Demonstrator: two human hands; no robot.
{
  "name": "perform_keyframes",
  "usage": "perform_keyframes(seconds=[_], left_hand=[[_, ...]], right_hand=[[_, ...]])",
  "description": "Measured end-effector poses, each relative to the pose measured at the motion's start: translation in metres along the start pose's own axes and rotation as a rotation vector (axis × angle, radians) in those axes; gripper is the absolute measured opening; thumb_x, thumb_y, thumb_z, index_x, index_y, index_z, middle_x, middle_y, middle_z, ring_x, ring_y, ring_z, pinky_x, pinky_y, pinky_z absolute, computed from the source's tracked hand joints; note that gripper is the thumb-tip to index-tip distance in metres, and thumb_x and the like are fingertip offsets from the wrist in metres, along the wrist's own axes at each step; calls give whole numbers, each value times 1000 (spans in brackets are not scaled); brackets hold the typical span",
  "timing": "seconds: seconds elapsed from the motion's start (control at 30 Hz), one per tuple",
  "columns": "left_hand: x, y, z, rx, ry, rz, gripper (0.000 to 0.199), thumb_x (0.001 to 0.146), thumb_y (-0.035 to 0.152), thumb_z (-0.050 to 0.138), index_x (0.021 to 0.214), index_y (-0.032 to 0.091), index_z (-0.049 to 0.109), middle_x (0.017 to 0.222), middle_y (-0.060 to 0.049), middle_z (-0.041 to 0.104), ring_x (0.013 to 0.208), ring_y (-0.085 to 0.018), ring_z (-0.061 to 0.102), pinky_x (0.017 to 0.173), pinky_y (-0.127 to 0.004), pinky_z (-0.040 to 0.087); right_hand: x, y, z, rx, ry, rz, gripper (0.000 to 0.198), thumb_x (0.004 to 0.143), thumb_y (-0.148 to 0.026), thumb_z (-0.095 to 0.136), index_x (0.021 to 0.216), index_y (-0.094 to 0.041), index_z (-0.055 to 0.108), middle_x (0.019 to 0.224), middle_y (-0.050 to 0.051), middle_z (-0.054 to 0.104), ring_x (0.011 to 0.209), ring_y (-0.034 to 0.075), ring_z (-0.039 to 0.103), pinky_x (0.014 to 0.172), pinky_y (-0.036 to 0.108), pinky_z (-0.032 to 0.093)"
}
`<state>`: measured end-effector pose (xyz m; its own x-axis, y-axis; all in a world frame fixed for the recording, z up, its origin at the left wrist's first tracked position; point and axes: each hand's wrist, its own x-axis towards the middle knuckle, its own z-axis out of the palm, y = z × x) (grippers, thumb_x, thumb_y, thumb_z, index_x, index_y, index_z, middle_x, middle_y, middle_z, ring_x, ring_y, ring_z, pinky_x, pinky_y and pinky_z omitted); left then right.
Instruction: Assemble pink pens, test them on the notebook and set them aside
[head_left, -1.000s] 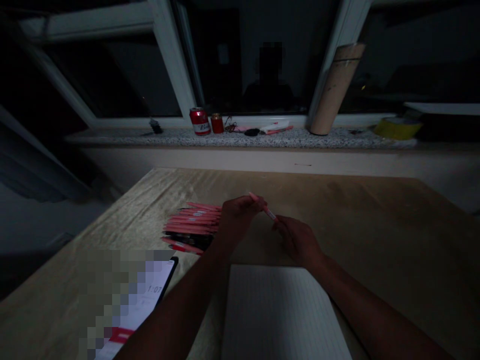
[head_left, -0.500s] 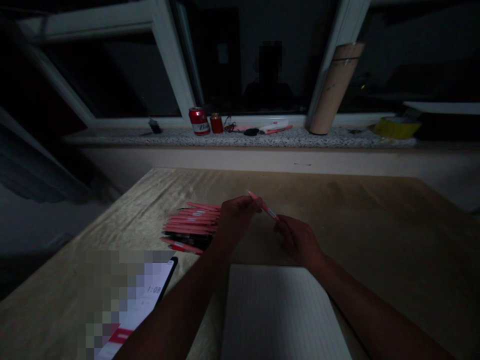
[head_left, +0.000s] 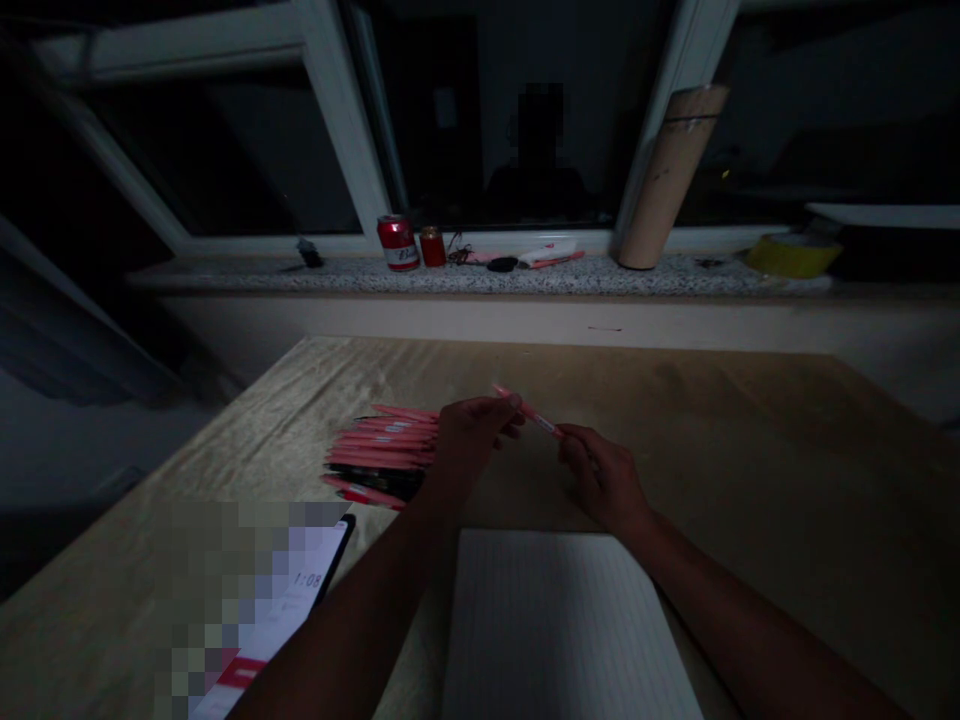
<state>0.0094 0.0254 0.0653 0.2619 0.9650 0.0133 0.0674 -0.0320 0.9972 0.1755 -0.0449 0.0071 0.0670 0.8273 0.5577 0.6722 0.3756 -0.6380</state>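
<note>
A pink pen with a small white label is held at a slant above the table, between my two hands. My left hand pinches it near its upper left end, thumb and finger closed on the barrel. At the lower right end, my right hand grips the pen with curled fingers. Just left of my left hand lies a row of pink pens, with black pens at its near side; my hand and forearm hide their right ends. A lined notebook lies open below my hands.
A lit phone lies at the left, partly behind my left forearm. On the stone windowsill stand a red can, a small red jar, a wooden-looking cylinder and a yellow tape roll.
My right hand has shifted slightly to the right along with its end of the pen. My left hand's lower fingers have spread a little; its pinch on the pen stays.
</note>
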Motion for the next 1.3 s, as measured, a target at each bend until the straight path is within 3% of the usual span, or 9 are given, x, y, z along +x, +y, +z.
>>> perform_keyframes(seconds=[0.2,0.4,0.57,0.73,0.87,0.97,1.3], left_hand=[[-2,-5,2,-72,-48,25,33,71,46,62,72,14,69,69,-6,67,58,-11,58,48,-19,42],[0,-15,3,-246,-120,16,30,71,41,64,75,11,68,64,-4,64,59,-10,57,59,-23,46],[4,-29,6,-376,-118,-89,28,67,38,68,73,11,65,66,-3,64,57,-11,58,57,-24,48],[3,-41,10,-389,-218,-151,26,64,32,70,77,12,60,64,-2,63,52,-11,57,48,-22,45],[-1,-45,14,-295,-242,-117,26,63,31,70,76,12,59,63,-1,62,53,-11,57,49,-21,44],[-2,-49,15,-223,-246,-77,26,63,32,69,76,11,60,59,0,59,50,-9,53,49,-20,42],[-4,-57,17,-98,-231,5,30,62,33,70,79,10,61,56,2,54,48,-6,47,46,-18,37]], right_hand=[[1,-1,-2,-13,8,-20,26,91,-28,38,99,-18,60,73,5,65,62,14,61,59,25,47],[0,1,-2,134,20,82,27,89,-31,41,91,-15,63,59,1,57,51,12,54,49,22,40],[1,6,5,540,153,397,25,82,-40,55,82,-17,62,51,-4,49,42,9,43,39,20,31],[10,9,6,1074,253,630,25,78,-42,60,76,-17,58,45,-8,44,36,6,36,39,19,34],[12,10,1,1514,101,834,38,84,-50,47,82,-15,60,50,-4,51,36,7,42,39,20,36],[8,10,-1,1696,-36,873,46,84,-55,41,88,-15,62,54,1,58,41,11,51,43,23,40],[0,9,2,1827,-83,898,53,83,-61,34,81,-15,61,58,5,62,44,14,53,48,28,44]])
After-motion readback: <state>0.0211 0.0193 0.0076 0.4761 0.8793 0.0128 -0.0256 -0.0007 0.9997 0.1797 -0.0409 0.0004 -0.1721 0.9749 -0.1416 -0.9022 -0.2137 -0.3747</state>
